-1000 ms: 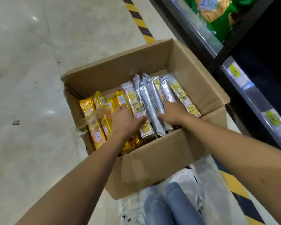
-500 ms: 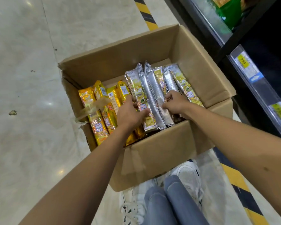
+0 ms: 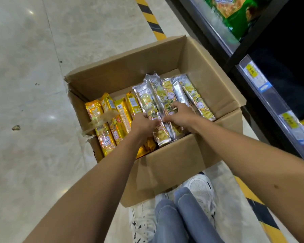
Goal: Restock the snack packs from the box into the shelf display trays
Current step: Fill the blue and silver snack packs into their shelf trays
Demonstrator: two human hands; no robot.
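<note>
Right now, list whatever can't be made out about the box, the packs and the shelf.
All in the head view.
Near ends of the silver packs: hidden by the left hand, the right hand and the box front wall.
How many packs the fingers grip: hidden under the hands.
Some yellow packs: covered by the left forearm.
Inside of the shelf: dark, cut off by the right edge.
Pack print: too small to read.

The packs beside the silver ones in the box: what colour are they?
The packs are shiny golden yellow; the head view shows it best.
</note>
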